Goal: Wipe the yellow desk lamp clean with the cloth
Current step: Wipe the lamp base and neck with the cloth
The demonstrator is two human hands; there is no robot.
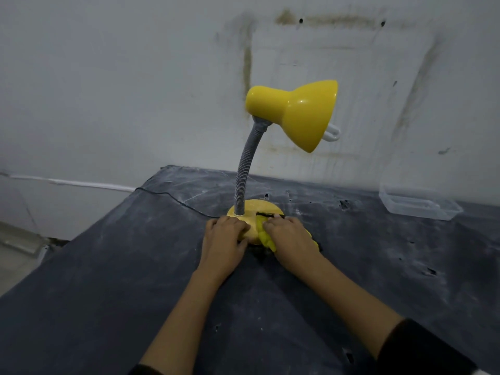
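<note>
At the near rim of the base (258, 209) of the yellow desk lamp (303, 115), the fingers (272, 226) of the right hand (288, 236) bend down onto a bunched yellow cloth (266, 239) with a dark edge, gripping it and pressing it to the base's right side. The left hand (226, 235) lies just beside it, its fingers curled over the left front of the base, apparently to hold the lamp in place. The two hands are close together but do not touch, with a strip of base and cloth showing between them.

From the cloth, the rest of the lamp lies up and away. The grey ribbed neck (241, 190) rises from the back left of the base, straight ahead of the left hand, and its long axis runs upward with a bend to the right. The shade (311, 104) hangs high above the right hand, mouth turned down and right, with a white bulb (332, 134) peeping out. The cloth hand seems the nearer one for the neck and shade, which look unwiped.

The lamp stands toward the far edge of the dark, dusty, scuffed worktop (121, 280). A black cord (173, 197) trails from the base to the far left corner. A clear plastic tray (419, 204) sits by the far edge at the right. Behind is a stained pale wall (108, 77).
</note>
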